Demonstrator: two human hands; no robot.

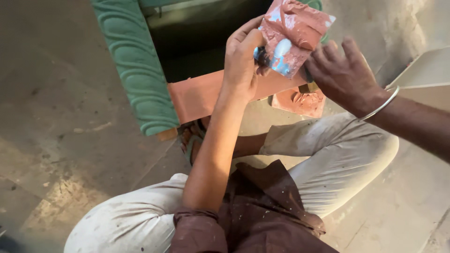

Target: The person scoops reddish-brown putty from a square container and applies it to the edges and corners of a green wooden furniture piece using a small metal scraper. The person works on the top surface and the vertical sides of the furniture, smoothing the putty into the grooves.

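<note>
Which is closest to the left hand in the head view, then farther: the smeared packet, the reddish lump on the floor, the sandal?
1. smeared packet: held in the left hand.
2. reddish lump: lower right, on the floor.
3. sandal: below, on the foot.

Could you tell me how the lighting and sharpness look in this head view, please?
Head view: dim, warm light; a brighter patch on the floor at lower left; the right hand is slightly motion-blurred; the left hand and the smeared packet are fairly sharp; the green frame is shaded inside.
</note>
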